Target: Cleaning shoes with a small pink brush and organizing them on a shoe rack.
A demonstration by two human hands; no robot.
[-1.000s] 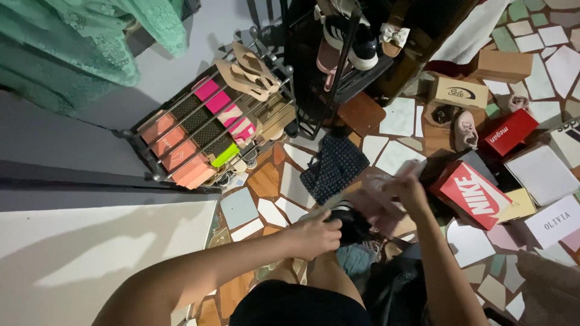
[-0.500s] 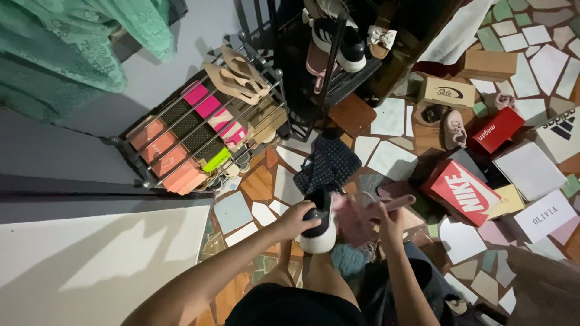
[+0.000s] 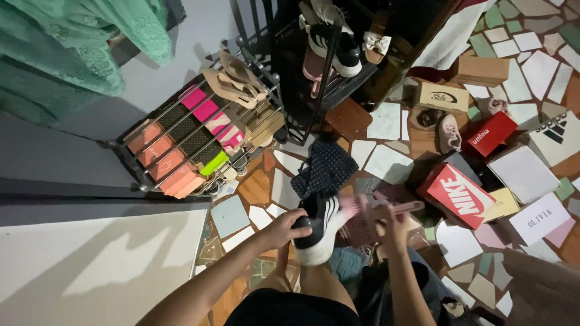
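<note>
My left hand [image 3: 284, 226] grips a black sneaker [image 3: 316, 229] with white stripes and a thick white sole, held just above my knee. My right hand [image 3: 394, 228] holds a pink brush [image 3: 371, 218] by its handle, with the bristle end against the toe of the sneaker. Both hands sit low in the middle of the view, above a floor of broken coloured tiles. A dark dotted cloth [image 3: 326, 168] lies on the floor just beyond the sneaker.
A metal shoe rack [image 3: 199, 136] with pink, orange and beige shoes stands at the left. A dark shelf [image 3: 329, 54] with more shoes stands behind it. Several shoe boxes, one red [image 3: 462, 196], lie open at the right, beside a pink shoe [image 3: 449, 133].
My left hand has lifted the black sneaker out from behind my knee and turned it sole-down. My right hand has dropped and brought the pink brush against the sneaker's toe.
</note>
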